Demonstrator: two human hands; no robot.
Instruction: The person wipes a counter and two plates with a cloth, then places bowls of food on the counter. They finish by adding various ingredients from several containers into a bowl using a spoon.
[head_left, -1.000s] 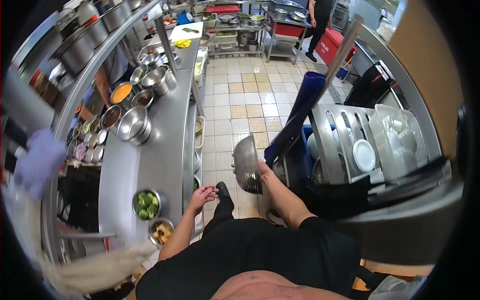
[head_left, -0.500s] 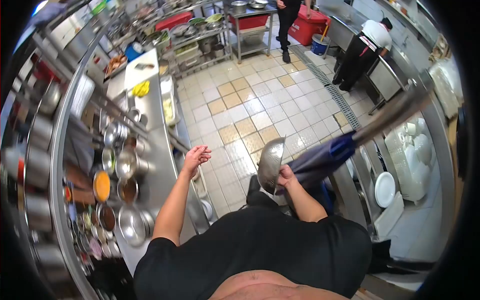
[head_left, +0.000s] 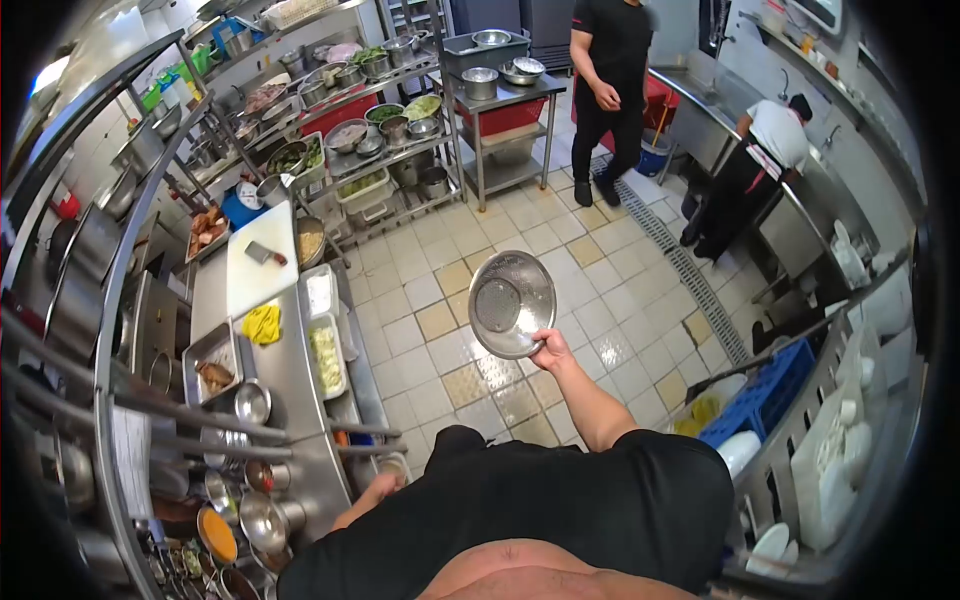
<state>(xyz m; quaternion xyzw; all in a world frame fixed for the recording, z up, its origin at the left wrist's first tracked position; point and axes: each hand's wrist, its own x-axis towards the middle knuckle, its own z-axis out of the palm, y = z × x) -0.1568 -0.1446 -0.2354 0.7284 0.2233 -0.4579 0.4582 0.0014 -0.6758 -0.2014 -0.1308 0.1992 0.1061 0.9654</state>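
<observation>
Head view: right fingers (head_left: 545, 341) tight on bowl (head_left: 510, 305) over open floor (head_left: 592, 300); left hand (head_left: 381, 486) by counter edge (head_left: 317, 400), grip unclear.

Left of the colander (head_left: 512, 303), a cleaver (head_left: 262, 252) lies on the board (head_left: 254, 286).

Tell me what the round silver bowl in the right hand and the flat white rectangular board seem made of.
Round silver bowl in the right hand: likely stainless steel, fairly shiny, judging by its bright metallic glints. Flat white rectangular board: probably plastic, matte, from its even, grainless white surface.
</observation>
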